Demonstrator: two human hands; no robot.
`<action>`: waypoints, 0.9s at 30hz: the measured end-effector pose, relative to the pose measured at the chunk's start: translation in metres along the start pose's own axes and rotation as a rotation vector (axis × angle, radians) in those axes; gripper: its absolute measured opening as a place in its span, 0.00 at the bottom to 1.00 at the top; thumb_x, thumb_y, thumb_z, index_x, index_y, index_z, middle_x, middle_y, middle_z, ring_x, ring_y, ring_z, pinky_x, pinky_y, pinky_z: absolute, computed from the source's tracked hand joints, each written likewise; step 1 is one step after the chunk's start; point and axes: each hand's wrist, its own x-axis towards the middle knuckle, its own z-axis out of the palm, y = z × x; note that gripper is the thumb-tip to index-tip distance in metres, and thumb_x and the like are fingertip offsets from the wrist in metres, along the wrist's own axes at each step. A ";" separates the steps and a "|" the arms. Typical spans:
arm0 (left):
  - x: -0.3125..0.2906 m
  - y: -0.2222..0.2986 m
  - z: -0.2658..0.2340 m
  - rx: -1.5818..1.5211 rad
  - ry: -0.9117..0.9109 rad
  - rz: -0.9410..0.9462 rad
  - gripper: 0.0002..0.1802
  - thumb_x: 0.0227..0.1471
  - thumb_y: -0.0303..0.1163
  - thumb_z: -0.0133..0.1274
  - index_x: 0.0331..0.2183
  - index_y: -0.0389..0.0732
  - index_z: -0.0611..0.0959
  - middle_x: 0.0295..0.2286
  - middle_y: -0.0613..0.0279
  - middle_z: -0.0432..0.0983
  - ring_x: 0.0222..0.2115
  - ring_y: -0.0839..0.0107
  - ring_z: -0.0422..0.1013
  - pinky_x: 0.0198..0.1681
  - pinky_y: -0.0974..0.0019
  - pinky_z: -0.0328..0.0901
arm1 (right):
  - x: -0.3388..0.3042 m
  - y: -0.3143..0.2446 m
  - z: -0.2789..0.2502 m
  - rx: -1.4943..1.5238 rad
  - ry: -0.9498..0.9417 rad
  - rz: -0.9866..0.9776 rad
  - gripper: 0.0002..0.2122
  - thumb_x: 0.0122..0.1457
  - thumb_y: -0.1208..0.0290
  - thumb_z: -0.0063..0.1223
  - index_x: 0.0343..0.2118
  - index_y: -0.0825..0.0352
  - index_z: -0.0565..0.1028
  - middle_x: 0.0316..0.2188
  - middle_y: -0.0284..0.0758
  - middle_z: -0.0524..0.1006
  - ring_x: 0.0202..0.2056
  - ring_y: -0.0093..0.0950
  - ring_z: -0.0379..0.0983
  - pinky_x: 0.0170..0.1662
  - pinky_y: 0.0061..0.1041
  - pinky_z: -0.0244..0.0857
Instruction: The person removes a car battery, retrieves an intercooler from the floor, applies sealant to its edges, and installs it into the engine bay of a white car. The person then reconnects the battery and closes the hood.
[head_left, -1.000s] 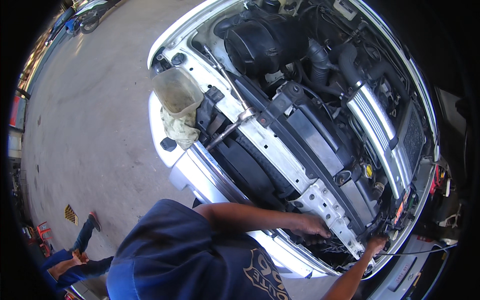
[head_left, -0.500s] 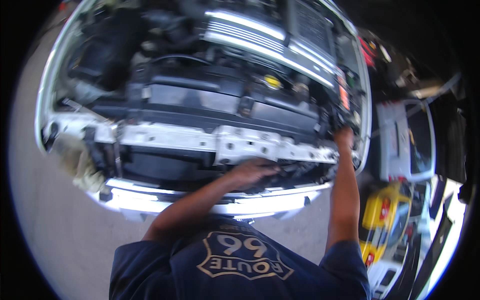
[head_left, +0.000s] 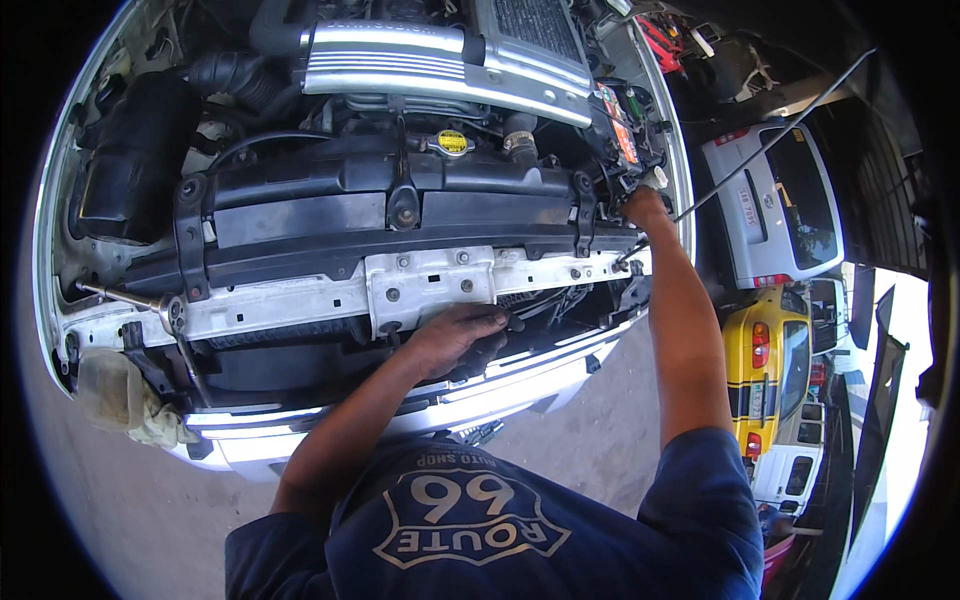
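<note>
My left hand is over the gap in front of the white crossmember, just below its raised bracket. Its fingers are curled, with dark parts beside and under them; what they grip cannot be made out. At the front right corner of the engine bay, my right hand reaches in beside the battery. Its fingers are closed among black parts and partly hidden, close to a small white piece. A ratchet wrench lies across the crossmember's left end.
Behind the crossmember stands the radiator with its yellow cap. A thin prop rod slants up at the right. A translucent container and pale cloth rest at the front left corner. Beyond are a silver vehicle and a yellow car.
The view has shifted, so the engine bay sits farther left in the picture. My left hand's fingers have gone from stretched to curled. My right hand stays in the same corner.
</note>
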 end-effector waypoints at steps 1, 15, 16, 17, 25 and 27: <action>0.000 0.000 0.000 -0.002 -0.002 0.001 0.17 0.64 0.40 0.50 0.44 0.37 0.81 0.25 0.68 0.70 0.23 0.80 0.66 0.21 0.74 0.60 | 0.002 0.001 0.002 -0.013 -0.031 -0.012 0.18 0.51 0.68 0.58 0.45 0.69 0.79 0.51 0.50 0.75 0.54 0.45 0.72 0.57 0.37 0.67; -0.002 -0.008 0.002 0.287 0.061 0.111 0.15 0.65 0.36 0.47 0.47 0.38 0.79 0.26 0.66 0.71 0.23 0.76 0.70 0.23 0.71 0.66 | -0.002 0.003 0.019 0.192 0.137 0.024 0.14 0.53 0.69 0.54 0.40 0.71 0.80 0.47 0.53 0.77 0.51 0.47 0.73 0.54 0.41 0.68; -0.006 -0.005 0.007 0.321 0.062 0.134 0.14 0.65 0.34 0.46 0.47 0.38 0.79 0.27 0.65 0.72 0.25 0.75 0.72 0.25 0.71 0.67 | -0.004 0.002 0.025 0.213 0.175 0.060 0.14 0.53 0.69 0.53 0.39 0.72 0.80 0.46 0.54 0.77 0.51 0.48 0.74 0.53 0.41 0.68; -0.007 0.003 0.012 0.358 0.064 0.154 0.13 0.65 0.32 0.45 0.47 0.38 0.79 0.28 0.64 0.73 0.26 0.74 0.73 0.26 0.71 0.68 | -0.007 0.001 0.032 0.248 0.224 0.071 0.13 0.53 0.69 0.53 0.38 0.73 0.80 0.45 0.55 0.77 0.50 0.49 0.74 0.53 0.42 0.69; 0.104 0.196 0.043 1.487 0.978 0.917 0.19 0.57 0.41 0.55 0.40 0.32 0.78 0.38 0.40 0.76 0.39 0.44 0.75 0.44 0.48 0.69 | -0.022 -0.012 0.074 0.418 0.527 0.073 0.11 0.57 0.68 0.52 0.36 0.72 0.74 0.36 0.54 0.79 0.42 0.50 0.77 0.47 0.43 0.70; 0.141 0.237 0.018 1.772 0.913 0.810 0.29 0.49 0.45 0.63 0.45 0.33 0.77 0.46 0.44 0.71 0.47 0.48 0.72 0.50 0.53 0.69 | -0.028 -0.015 0.073 0.452 0.533 0.068 0.11 0.57 0.69 0.51 0.37 0.72 0.73 0.35 0.55 0.79 0.41 0.51 0.77 0.46 0.43 0.71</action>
